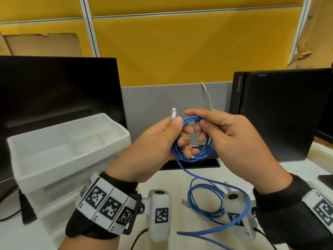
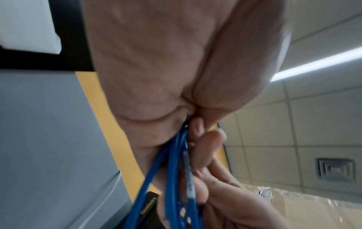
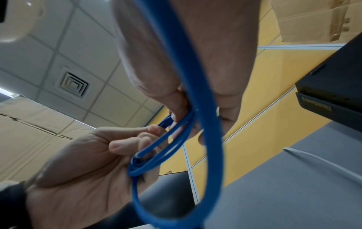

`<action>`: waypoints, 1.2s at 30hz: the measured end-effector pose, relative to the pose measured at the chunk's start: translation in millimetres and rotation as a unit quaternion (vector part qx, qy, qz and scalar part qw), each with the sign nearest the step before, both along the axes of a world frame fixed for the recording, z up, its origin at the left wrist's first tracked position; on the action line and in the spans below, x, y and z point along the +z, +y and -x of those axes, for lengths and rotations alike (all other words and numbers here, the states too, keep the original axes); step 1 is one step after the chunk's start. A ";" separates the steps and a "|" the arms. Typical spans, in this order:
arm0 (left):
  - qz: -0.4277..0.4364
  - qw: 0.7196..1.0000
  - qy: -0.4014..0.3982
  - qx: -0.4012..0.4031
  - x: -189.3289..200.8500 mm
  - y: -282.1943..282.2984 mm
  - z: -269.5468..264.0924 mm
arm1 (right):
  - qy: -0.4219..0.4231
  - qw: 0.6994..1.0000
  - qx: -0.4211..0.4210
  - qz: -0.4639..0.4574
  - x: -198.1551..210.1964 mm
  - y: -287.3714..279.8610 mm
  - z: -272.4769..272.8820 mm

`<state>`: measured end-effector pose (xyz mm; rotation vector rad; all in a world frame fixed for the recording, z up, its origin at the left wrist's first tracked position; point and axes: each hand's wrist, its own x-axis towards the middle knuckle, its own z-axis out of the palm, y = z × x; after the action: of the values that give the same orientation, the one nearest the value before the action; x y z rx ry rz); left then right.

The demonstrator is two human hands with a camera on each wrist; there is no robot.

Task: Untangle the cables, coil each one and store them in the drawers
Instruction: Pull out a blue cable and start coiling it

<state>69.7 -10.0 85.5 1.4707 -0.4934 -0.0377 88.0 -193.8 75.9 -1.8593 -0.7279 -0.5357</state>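
Observation:
A blue network cable is wound into a small coil (image 1: 195,156) held above the desk. My left hand (image 1: 178,127) grips the coil's left side, and its thumb pinches the clear plug (image 1: 173,114), which points upward. Thumb and forefinger of my right hand (image 1: 198,117) pinch the coil's top right. A tail runs from the coil down to loose blue loops (image 1: 207,197) on the desk. The left wrist view shows strands (image 2: 172,162) passing under my palm. In the right wrist view a loop (image 3: 207,108) crosses in front of both hands.
A translucent white drawer unit (image 1: 59,156) with a divided top tray stands at the left. Behind it is a dark monitor (image 1: 54,91). A black computer case (image 1: 281,112) stands at the right. A white cable (image 1: 207,94) hangs down the grey partition.

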 end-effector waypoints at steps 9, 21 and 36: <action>0.063 0.984 -0.097 0.136 3.5 4.3 -7.4 | 0.140 0.977 0.013 0.163 -0.5 -3.3 0.0; 0.073 0.926 -0.165 0.331 5.9 42.9 -21.4 | 0.326 0.914 0.127 -0.206 17.7 -10.9 1.0; 0.082 0.988 -0.031 0.127 -10.4 -18.7 -7.6 | -0.009 0.999 -0.039 -0.005 -6.0 18.2 6.3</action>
<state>77.2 -28.7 75.1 1.3662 -0.3466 0.2450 81.7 -175.6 69.9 -1.8819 -0.6672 -0.6058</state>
